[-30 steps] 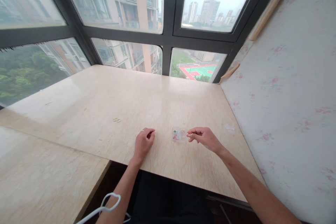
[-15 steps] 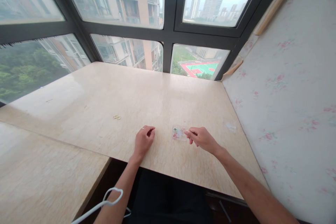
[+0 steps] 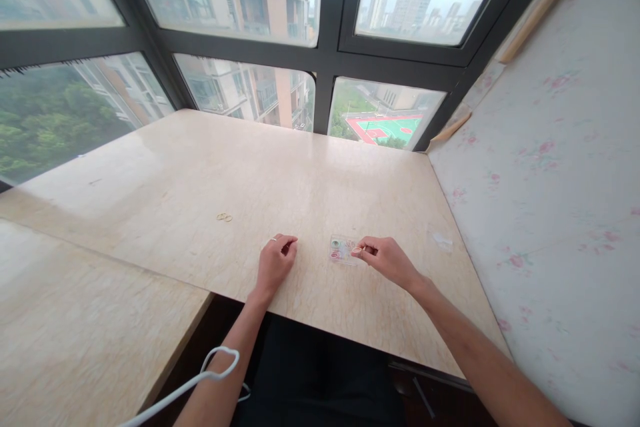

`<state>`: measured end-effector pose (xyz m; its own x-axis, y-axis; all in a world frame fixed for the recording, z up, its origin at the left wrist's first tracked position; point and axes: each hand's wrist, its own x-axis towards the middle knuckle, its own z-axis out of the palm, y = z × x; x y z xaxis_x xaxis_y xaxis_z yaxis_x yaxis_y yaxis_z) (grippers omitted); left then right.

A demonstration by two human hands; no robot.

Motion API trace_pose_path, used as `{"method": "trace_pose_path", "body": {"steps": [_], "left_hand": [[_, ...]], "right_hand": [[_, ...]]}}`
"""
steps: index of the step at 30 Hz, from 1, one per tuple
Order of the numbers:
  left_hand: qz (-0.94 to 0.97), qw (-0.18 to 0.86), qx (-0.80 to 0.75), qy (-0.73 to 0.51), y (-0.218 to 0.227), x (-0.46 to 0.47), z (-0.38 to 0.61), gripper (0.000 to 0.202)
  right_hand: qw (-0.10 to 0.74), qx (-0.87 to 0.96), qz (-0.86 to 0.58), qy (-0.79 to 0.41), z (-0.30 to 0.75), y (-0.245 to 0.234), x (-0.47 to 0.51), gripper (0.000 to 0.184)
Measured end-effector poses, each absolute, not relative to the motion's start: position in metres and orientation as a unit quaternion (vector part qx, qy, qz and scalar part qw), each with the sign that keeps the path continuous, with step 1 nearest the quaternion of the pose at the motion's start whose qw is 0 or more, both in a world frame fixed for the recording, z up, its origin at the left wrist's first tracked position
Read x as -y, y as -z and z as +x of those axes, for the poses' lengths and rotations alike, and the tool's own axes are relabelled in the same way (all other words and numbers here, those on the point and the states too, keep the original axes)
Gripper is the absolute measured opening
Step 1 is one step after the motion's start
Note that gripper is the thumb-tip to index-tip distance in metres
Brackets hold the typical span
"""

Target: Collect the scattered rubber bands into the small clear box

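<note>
A small clear plastic case point(image 3: 334, 253) with compartments lies flat on the tabletop, with little rings in green, pink and red inside. My right hand point(image 3: 384, 257) is at the right side of this case, thumb and forefinger pinched over it and covering part of it. Whatever sits between those fingertips is too small to name. My left hand point(image 3: 275, 260) rests on the table left of the case, fingers curled in and closed, with a ring on one finger. Nothing shows in its grip. Farther left lie several thin gold-coloured rings point(image 3: 225, 217), apart from both hands.
The pale marbled tabletop point(image 3: 165, 233) ends at a front edge by my lap. A small clear plastic piece point(image 3: 442, 240) lies near the flowered wall point(image 3: 540, 213). Dark window frames point(image 3: 327, 67) stand behind. A white cable point(image 3: 200, 383) loops over my left forearm.
The view has shifted slightly. My right fingers have drawn closer together in a pinch at the case. My left hand stays in the same place on the table.
</note>
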<state>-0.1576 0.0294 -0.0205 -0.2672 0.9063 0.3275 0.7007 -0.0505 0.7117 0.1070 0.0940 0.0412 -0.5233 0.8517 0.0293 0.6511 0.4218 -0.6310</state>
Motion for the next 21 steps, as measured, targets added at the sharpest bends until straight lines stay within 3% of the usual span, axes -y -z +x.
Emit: {"method": "trace_pose_path", "body": {"steps": [8,21], "left_hand": [[0.592,0.129,-0.678,-0.415,0.02,-0.029,-0.158,0.014],[0.587,0.152,-0.665,-0.436,0.016,-0.025,-0.159,0.019]], "right_hand": [[0.182,0.827,-0.453,-0.278,0.113,-0.041,-0.093,0.017],[0.237,0.756,-0.505,-0.342,0.169,-0.011,-0.095,0.037]]}}
